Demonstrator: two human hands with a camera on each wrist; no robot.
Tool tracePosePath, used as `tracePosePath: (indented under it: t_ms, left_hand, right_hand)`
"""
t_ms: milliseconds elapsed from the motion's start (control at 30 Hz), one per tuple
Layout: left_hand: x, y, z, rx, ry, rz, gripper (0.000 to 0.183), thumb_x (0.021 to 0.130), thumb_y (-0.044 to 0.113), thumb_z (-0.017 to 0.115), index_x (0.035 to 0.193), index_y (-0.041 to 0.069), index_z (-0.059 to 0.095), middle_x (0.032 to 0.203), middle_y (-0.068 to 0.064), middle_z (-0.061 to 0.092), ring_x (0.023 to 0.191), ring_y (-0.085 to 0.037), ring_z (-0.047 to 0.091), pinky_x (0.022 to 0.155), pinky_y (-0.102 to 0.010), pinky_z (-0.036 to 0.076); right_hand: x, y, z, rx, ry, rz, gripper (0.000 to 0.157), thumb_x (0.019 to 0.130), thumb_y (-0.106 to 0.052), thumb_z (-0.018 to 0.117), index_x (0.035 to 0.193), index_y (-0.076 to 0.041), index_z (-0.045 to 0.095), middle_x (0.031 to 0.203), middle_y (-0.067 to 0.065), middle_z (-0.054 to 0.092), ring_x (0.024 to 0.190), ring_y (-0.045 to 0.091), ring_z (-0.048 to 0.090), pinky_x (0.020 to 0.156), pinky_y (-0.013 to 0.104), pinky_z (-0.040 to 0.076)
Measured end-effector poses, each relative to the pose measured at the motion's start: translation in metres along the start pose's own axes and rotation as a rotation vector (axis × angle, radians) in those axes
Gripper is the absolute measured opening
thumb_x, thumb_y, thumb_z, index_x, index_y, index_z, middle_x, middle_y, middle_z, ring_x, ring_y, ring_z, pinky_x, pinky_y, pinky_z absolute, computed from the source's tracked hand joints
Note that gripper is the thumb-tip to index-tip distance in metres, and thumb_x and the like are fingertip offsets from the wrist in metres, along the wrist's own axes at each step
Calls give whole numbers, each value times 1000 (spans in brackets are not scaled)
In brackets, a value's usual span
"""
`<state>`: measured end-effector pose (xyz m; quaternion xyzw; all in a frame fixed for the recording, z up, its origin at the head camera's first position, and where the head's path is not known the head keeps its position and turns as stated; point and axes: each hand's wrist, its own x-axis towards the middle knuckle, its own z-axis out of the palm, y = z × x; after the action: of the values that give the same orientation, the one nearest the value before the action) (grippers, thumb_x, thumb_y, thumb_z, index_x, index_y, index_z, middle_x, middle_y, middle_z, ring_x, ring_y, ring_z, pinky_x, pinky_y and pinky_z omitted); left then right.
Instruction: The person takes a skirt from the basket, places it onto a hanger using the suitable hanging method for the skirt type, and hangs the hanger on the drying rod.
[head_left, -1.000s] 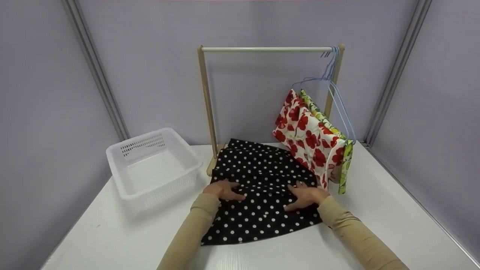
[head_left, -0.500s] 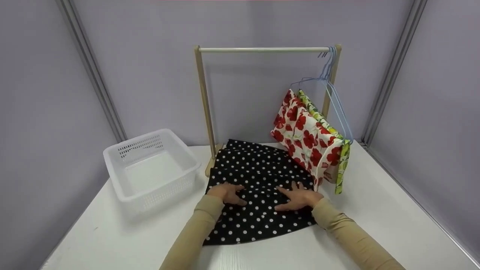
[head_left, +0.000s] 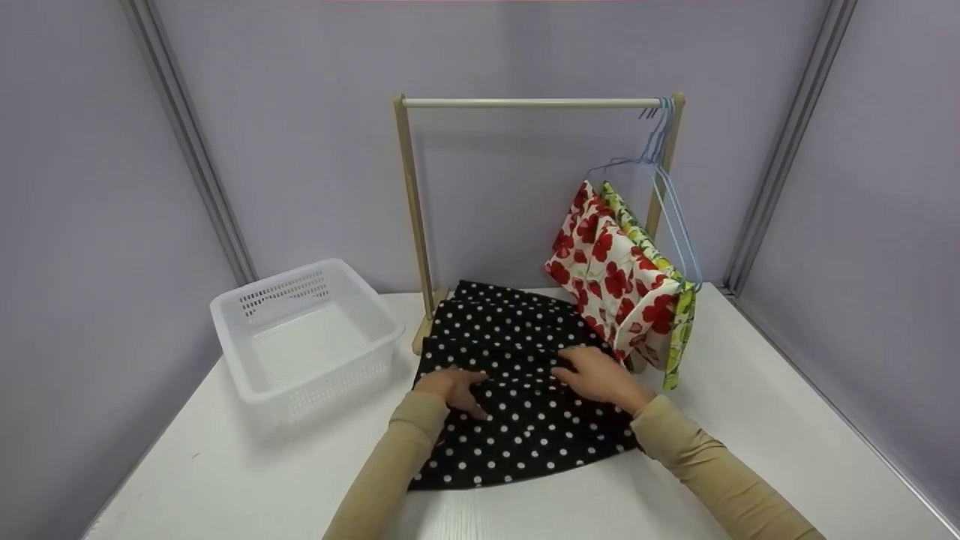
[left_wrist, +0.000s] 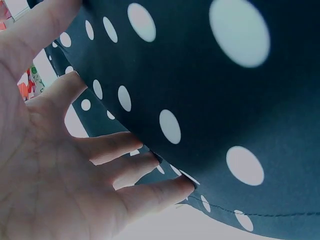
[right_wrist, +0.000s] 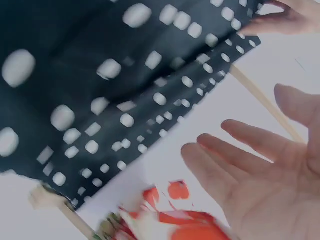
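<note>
A black polka-dot cloth (head_left: 517, 435) lies spread on the table, with wrinkles across its middle. My left hand (head_left: 452, 388) rests on its left side; in the left wrist view its spread fingertips (left_wrist: 172, 189) touch the cloth. Over the right side of the cloth is my right hand (head_left: 602, 377). Its fingers are extended in the right wrist view, apart from the cloth and gripping nothing. Close beyond the right hand hangs a white cloth with red flowers (head_left: 607, 259).
A white plastic basket (head_left: 307, 337) stands at the left. Behind the cloth rises a wooden rack (head_left: 411, 202) with a white rod (head_left: 525, 103). Blue hangers (head_left: 664, 150) crowd its right end, bearing the flowered cloth and a yellow-green one (head_left: 681, 337). Walls enclose the table.
Both hands slid slightly inward over the cloth. Then the right hand came up off it and moved toward the hanging red-flowered cloth, while the left hand stayed nearly in place.
</note>
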<state>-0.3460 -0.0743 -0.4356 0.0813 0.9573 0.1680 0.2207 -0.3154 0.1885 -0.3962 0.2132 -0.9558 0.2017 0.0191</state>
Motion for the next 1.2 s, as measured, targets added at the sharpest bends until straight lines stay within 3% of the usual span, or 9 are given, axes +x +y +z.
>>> tracePosePath:
  t_ms: [300,567,800,900,967,1100,1200]
  left_hand:
    - [-3,-3,1,-40,-22,-39,83,60,50,78,133,45,38,150,-3,15,133,-36,14,98,-60,21]
    - [-6,-2,-1,-28,3,-24,84,60,51,78,133,44,38,150,-3,16,133,-36,15,99,-59,21]
    - [-8,-4,1,-80,-6,-35,82,59,49,79,132,46,40,150,-2,15,133,-36,15,97,-62,21]
    - [-8,-4,1,-92,-9,-43,83,59,48,79,131,47,40,150,-1,14,133,-37,14,96,-63,22]
    - [-8,-4,1,-94,-13,-46,83,59,48,79,132,47,40,150,-2,14,133,-37,14,96,-63,22]
    - [-9,-5,1,-85,-16,-38,84,59,48,80,132,46,39,150,-2,13,133,-37,13,96,-63,23]
    - [-9,-5,1,-78,-14,-29,85,59,47,80,133,46,38,150,-3,13,133,-37,13,96,-63,23]
  right_hand:
    - [6,-4,-40,-58,320,-90,30,92,-20,52,114,-1,60,109,14,61,98,28,58,84,44,45]
    - [5,-6,-85,-89,704,-210,21,86,-8,61,105,-2,65,104,12,64,95,26,59,82,42,46]
    - [1,1,-130,-110,929,-207,20,82,-4,63,102,-1,66,107,13,61,102,30,52,87,42,40]
    - [0,8,-146,-72,955,-134,31,80,-4,65,111,1,61,117,17,54,110,34,45,92,45,35]
    - [-1,14,-154,-13,921,-49,43,81,-7,65,121,1,53,126,20,47,116,36,39,95,48,31]
    - [-5,24,-163,234,744,149,65,85,-23,62,139,-3,30,138,21,32,124,37,32,98,51,28]
    - [-7,30,-164,436,642,244,72,87,-32,58,143,-5,20,139,21,30,123,36,34,97,49,32]
